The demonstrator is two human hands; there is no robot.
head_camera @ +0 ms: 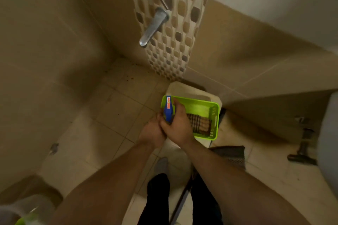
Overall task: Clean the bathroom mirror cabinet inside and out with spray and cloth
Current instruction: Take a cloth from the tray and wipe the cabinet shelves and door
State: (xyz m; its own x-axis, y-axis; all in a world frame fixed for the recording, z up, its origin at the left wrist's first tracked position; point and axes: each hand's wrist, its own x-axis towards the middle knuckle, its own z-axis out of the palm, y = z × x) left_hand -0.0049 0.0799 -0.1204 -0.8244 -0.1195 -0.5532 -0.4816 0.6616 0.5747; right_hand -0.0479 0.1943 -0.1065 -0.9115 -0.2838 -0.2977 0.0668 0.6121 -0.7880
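Sticking up, the spray bottle [168, 110] is clamped low by left hand [152, 132] and right hand [178, 128].

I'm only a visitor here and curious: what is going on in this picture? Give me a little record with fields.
place: tiled bathroom corner, seen from above
right hand: grips the blue spray bottle just below its head
left hand: holds the same bottle lower down, partly hidden by the right
green basket: under the hands
checked cloth: lies inside the basket
wall tap: higher up, untouched
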